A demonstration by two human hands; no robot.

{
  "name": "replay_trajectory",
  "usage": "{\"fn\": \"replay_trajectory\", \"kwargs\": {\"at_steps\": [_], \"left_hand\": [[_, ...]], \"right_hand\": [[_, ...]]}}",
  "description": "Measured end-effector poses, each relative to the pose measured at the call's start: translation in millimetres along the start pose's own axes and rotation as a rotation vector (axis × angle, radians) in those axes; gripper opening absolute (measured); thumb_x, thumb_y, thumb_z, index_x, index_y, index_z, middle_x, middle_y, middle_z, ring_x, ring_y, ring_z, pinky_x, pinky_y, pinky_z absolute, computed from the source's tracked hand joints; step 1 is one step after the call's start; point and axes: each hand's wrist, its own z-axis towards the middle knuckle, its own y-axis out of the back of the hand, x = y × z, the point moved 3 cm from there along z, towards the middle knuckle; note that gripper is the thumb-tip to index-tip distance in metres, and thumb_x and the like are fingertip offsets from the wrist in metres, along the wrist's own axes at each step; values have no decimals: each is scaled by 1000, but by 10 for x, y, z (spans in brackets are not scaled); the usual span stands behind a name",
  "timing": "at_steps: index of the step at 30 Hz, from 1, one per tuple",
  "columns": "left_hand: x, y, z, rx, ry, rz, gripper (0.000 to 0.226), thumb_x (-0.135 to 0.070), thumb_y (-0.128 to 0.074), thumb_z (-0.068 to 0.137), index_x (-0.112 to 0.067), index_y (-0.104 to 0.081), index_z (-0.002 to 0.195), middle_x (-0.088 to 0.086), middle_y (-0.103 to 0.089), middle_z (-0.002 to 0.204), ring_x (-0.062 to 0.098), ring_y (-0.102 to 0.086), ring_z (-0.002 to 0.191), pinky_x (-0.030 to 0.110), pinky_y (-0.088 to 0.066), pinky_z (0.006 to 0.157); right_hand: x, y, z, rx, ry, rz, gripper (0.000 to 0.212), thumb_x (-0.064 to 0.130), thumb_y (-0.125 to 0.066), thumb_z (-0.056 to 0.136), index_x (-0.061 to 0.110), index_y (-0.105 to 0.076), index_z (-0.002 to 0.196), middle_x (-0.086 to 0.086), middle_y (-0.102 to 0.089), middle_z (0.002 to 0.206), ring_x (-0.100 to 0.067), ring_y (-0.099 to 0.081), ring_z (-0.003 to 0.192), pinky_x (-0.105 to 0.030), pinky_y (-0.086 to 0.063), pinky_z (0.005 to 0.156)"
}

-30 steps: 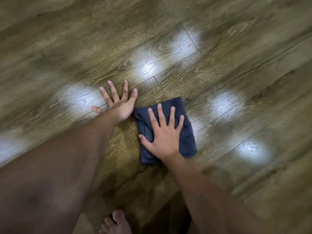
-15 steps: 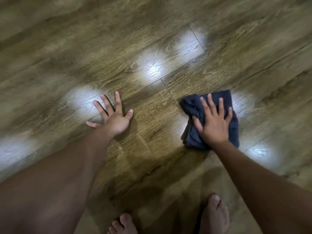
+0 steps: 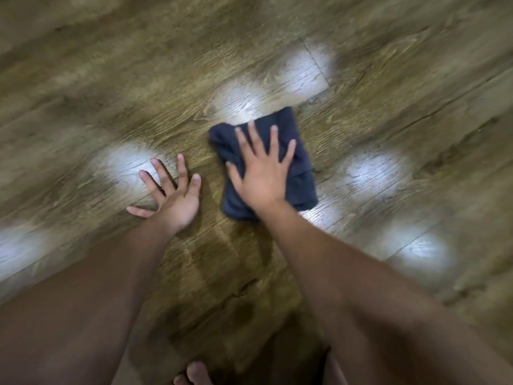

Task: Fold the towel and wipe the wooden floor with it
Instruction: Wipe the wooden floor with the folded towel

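The right hand [image 3: 261,173], open flat on the folded towel [image 3: 301,173], has slid it back beside the open, bracing left hand [image 3: 172,195], so wiping continues.

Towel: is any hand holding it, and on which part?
The right hand presses flat on the folded towel's top, not gripping; the left hand rests on the floor.

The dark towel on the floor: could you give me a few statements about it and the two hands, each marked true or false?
1. The right hand lies flat on the folded towel. True.
2. The left hand grips a corner of the towel. False: it is spread flat on the bare wooden floor, apart from the towel.
3. The towel is spread out in one layer. False: it is folded into a compact pad.
4. Bright patches of reflected light show on the floor. True.
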Motion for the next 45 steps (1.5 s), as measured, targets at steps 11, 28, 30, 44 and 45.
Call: {"fn": "replay_trajectory", "kwargs": {"at_steps": [11,28,30,44,45], "left_hand": [[115,29,38,19,-10,39,65,-80,-19,88,-69,23,137,-13,42,155,24,39,144,85,9,97],[82,4,55,15,-44,54,67,-75,-18,94,-67,41,125,-11,63,136,26,53,132,86,15,91],[77,6,53,2,-40,-3,58,-82,0,83,-70,33,129,-13,53,147,23,50,135,85,17,93],[127,-6,155,-16,-20,-38,73,-102,12,54,-80,30,121,-20,52,146,20,49,137,78,26,86],[132,-13,160,-22,-21,-32,72,-102,12,55,-80,31,120,-21,55,141,19,50,135,77,26,85]], "right_hand": [[-651,-127,-1082,22,208,-54,69,47,-54,89,29,-39,153,3,-31,163,-35,-24,151,-65,-15,117],[-768,118,-363,-62,-248,56,65,48,-43,98,24,-31,157,3,-23,166,-36,-15,152,-66,-5,119],[-291,-29,-674,-41,-139,35,65,48,-46,95,24,-34,155,2,-27,164,-36,-19,151,-65,-7,119],[-980,117,-195,40,57,-45,71,39,-56,92,26,-31,156,2,-24,165,-33,-20,152,-60,-10,120],[-1144,190,75,23,-66,-24,70,41,-52,94,27,-26,158,3,-20,166,-32,-15,153,-59,-6,121]]}}
